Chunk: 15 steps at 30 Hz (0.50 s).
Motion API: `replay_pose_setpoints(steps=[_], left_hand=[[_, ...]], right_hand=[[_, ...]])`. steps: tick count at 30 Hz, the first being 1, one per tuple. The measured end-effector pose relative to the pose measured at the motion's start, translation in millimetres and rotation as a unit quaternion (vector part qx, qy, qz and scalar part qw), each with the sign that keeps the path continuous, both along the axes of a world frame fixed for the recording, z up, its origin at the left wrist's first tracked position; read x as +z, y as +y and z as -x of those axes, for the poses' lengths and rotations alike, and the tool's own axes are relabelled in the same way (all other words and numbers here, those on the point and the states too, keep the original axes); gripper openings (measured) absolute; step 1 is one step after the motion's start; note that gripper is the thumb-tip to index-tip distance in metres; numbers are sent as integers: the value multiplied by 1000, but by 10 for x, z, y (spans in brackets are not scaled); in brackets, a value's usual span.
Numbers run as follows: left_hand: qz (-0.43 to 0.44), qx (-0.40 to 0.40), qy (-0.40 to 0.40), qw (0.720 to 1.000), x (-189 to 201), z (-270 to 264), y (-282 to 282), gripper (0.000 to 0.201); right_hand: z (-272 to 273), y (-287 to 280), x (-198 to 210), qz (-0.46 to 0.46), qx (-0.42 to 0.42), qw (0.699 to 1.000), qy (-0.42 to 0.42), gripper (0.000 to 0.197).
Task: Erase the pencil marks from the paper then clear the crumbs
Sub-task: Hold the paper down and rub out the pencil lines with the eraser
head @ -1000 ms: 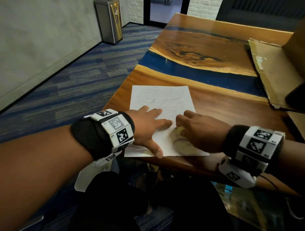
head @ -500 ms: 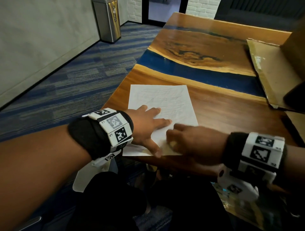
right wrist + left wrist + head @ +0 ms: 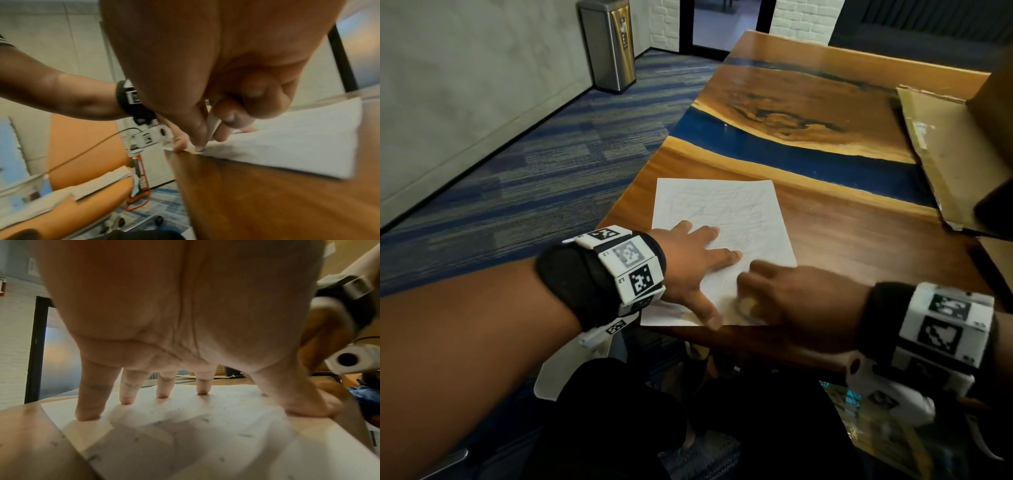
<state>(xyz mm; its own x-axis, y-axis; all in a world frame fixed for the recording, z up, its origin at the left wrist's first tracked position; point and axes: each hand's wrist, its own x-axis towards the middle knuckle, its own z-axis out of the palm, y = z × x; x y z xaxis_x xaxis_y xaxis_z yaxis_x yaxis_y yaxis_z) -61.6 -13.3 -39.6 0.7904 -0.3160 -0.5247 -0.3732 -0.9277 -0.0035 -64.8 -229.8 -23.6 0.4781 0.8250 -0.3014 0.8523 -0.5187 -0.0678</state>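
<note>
A white sheet of paper (image 3: 722, 212) with faint pencil scribbles lies near the table's front left corner. My left hand (image 3: 698, 263) presses flat on its near left part, fingers spread and straight; the left wrist view shows the fingertips (image 3: 162, 395) and thumb down on the paper (image 3: 205, 434), with small dark crumbs scattered around. My right hand (image 3: 774, 294) pinches a white eraser (image 3: 211, 128) between thumb and fingers. The eraser's tip touches the sheet (image 3: 287, 142) at its near edge, close to my left thumb. In the head view the eraser (image 3: 746, 303) shows as a pale blur.
The wooden table (image 3: 859, 240) has a blue resin band across its middle. Flattened cardboard (image 3: 945, 144) lies at the right side. A steel bin (image 3: 609, 44) stands on the carpet at the far left. The table's front edge runs just below the paper.
My right hand with the eraser has slid left and nearer along the paper's near edge, toward my left thumb. The left hand has kept pressing in the same place.
</note>
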Motion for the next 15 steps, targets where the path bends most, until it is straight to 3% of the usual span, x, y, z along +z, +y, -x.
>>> replay_pose_setpoints(steps=[2,6,10,12,15], left_hand=[[1,1,1,1000,1,-3,-1,123],[-1,3,2,1000,-5,-1,2,122],[14,20,-13,1000,-1,41,-50,116],[17,18,-25,999,-3,50,-78,114],[20,18,-27,999,-3,35,-86,115]], right_hand=[[77,-1,12,9,20,1000,18,44],[-233,-101,-29,30,-80,996,-31,26],[-228,-105,-86,16,-91,995,-40,27],[-138,-86,-35,2,-84,996,-37,30],[110,-40,-3,-26,-7,1000,-9,46]])
